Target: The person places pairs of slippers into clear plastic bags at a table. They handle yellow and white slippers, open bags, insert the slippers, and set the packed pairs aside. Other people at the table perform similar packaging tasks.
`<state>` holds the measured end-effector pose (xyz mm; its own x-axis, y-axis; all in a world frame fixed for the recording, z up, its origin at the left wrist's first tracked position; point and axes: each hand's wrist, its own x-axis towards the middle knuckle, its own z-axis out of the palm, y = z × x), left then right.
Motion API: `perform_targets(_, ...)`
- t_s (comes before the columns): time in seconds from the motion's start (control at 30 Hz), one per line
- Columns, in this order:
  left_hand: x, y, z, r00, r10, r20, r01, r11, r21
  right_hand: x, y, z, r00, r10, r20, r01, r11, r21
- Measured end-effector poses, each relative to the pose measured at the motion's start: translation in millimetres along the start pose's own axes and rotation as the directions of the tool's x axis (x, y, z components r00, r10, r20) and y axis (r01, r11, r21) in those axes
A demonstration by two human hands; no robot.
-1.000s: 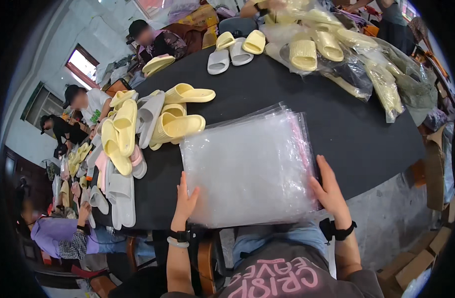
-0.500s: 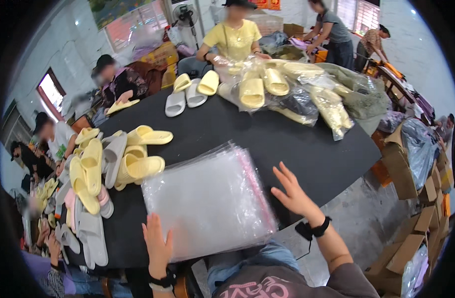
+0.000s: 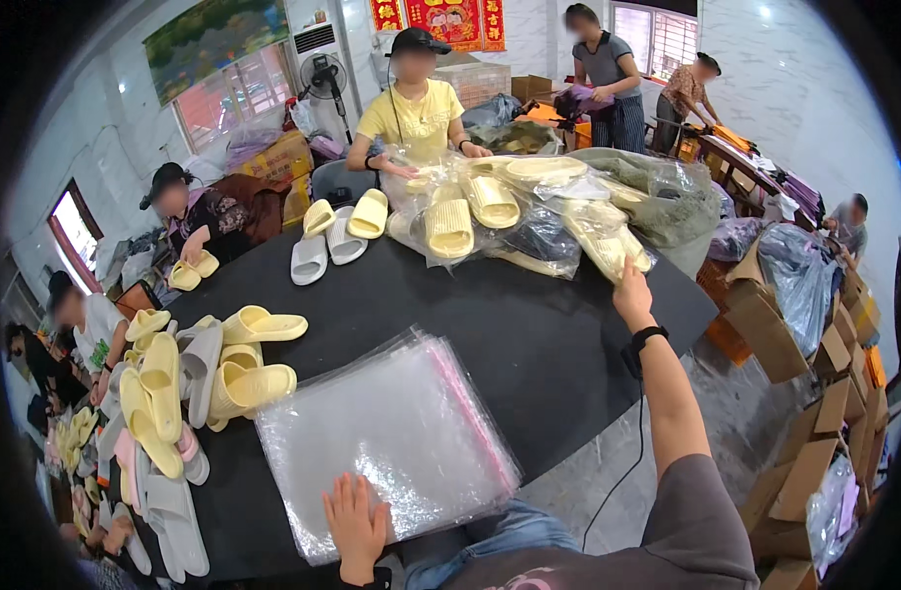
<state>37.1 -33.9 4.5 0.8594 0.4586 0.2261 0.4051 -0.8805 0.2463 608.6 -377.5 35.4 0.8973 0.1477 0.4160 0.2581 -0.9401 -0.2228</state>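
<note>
A stack of clear plastic bags (image 3: 372, 423) with a pink strip along one edge lies on the black table (image 3: 529, 334) in front of me. My left hand (image 3: 355, 521) rests flat on the stack's near edge, its fingers outstretched. Stretched far forward to the right, my right hand (image 3: 632, 293) grips the near end of a clear bag of yellow slippers (image 3: 600, 236). Its index finger points up along the bag, and the other fingers are partly hidden. More bagged yellow slippers (image 3: 448, 228) are heaped beside it.
Loose yellow slippers (image 3: 160, 369) and grey slippers (image 3: 173, 506) pile up at the table's left. Two grey slippers (image 3: 309, 261) and two yellow ones sit farther back. A person in yellow (image 3: 416, 113) faces me across the table. Cardboard boxes (image 3: 814, 462) line the right side.
My right hand has reached forward and right, from beside the plastic stack to the bagged slippers. My left hand has come down flat onto the stack. The whole view has shifted.
</note>
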Motion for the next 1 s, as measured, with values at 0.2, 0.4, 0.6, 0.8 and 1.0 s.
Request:
perform_targets(0.2, -2.5, -1.5, 0.3, 1.000, -0.001, -0.007, 0.001, 1.000, 0.018, -36.6, -34.5, -21.8, 0.976, -0.215, -0.036, 0.217, 0.974, 0.066)
perform_targets(0.4, -3.3, 2.9, -2.3, 1.000, -0.016, 0.016, 0.016, 0.999, 0.033, -103.5, -83.7, -79.0, 0.893, -0.439, -0.098, 0.449, 0.862, 0.234)
perform_targets(0.6, -1.4, 6.8, -6.3, 0.996, 0.008, 0.084, -0.015, 0.997, 0.081, -133.5, -146.9, -166.9, 0.928, -0.368, -0.049, 0.285, 0.621, 0.730)
perform_targets(0.8, -2.8, 6.4, -7.7, 0.998, -0.008, 0.069, 0.003, 0.997, 0.077, -136.5, -200.4, -191.7, 0.927, -0.373, -0.041, 0.114, 0.176, 0.978)
perform_targets(1.0, 1.0, 8.2, -10.9, 0.999, 0.027, 0.039, -0.029, 0.998, 0.047, -169.5, -269.8, -220.6, 0.855, -0.518, 0.014, 0.114, 0.216, 0.970)
